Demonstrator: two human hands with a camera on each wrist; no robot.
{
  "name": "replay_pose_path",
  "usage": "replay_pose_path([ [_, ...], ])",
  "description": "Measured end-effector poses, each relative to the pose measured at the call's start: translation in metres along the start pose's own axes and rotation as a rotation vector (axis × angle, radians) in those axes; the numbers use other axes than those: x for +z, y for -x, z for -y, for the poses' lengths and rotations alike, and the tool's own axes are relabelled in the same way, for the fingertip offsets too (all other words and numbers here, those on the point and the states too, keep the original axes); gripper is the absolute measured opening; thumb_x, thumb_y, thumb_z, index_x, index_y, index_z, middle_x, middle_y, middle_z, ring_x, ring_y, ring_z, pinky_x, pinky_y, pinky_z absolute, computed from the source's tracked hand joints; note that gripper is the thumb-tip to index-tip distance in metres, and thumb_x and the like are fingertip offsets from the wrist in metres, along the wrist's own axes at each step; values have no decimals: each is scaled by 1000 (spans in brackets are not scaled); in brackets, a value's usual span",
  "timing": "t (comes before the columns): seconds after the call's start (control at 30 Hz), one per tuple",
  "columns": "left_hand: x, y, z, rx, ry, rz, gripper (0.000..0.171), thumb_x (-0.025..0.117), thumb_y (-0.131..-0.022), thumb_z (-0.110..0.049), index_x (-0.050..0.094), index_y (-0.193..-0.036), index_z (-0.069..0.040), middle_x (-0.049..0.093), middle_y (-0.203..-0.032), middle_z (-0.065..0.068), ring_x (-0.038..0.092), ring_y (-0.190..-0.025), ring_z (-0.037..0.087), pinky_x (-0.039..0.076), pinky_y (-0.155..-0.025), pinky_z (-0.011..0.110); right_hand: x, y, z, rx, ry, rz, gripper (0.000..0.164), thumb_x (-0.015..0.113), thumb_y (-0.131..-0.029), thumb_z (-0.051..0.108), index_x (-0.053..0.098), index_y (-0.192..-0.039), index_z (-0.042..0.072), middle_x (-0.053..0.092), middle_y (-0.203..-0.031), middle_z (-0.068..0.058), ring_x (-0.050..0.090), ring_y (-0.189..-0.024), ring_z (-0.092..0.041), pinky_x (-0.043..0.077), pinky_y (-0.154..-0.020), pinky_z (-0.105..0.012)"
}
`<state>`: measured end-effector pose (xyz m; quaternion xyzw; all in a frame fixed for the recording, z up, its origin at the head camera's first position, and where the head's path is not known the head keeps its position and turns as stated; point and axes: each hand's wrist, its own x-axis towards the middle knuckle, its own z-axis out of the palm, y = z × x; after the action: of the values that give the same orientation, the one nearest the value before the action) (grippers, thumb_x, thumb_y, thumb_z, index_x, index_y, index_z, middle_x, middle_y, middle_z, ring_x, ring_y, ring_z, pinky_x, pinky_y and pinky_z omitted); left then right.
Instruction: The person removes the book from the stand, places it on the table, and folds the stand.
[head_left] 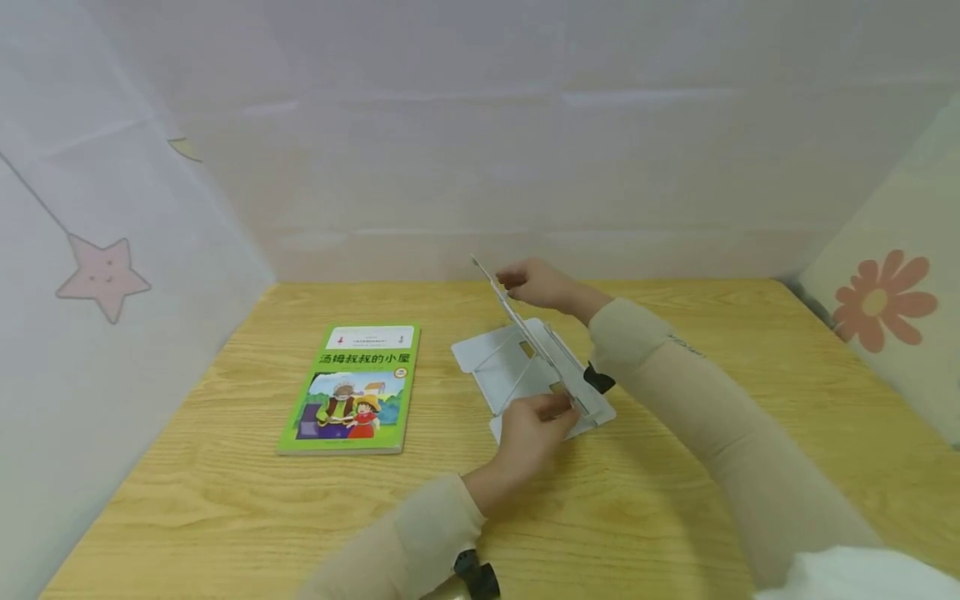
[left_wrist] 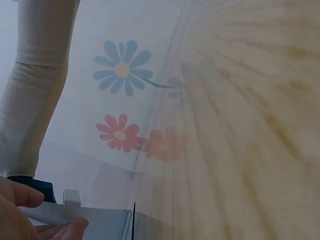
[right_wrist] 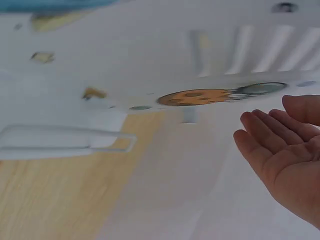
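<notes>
A white folding book stand is on the wooden table, its base flat and its panel raised at a slant, seen nearly edge-on. My left hand grips the stand at the panel's near lower end. In the left wrist view, that hand's thumb and fingers lie around the edge beside a small white clip. My right hand is by the panel's upper far part, fingers loosely bent and holding nothing. The right wrist view shows coloured prints on the panel and a wire loop below it.
A green-covered book with a cartoon picture lies to the left of the stand on the table. Pale wall sheets stand behind and at both sides, with a pink star left and a red flower right.
</notes>
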<state>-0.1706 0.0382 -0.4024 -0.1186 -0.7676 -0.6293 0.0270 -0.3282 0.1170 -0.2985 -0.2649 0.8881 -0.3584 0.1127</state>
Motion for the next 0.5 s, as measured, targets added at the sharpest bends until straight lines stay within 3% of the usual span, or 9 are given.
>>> replay_pose_path([
  [0.3,-28,-2,-2,24,22,24,39,66,-82,-14,61,-112,10,68,-101,23,68,-89,30,57,-76,26,-14,33,27,-86,-102,-42,45,46,-96,8,38,-139,-3,42,-142,-20,42,-131,-32,38,-107,-43],
  [0.5,-54,-10,-2,60,-102,-19,49,66,-85,-21,54,-125,6,62,-118,22,63,-103,33,55,-84,36,-11,56,31,-153,-133,-56,44,47,-97,13,41,-136,-4,45,-140,-20,42,-131,-32,37,-108,-45],
])
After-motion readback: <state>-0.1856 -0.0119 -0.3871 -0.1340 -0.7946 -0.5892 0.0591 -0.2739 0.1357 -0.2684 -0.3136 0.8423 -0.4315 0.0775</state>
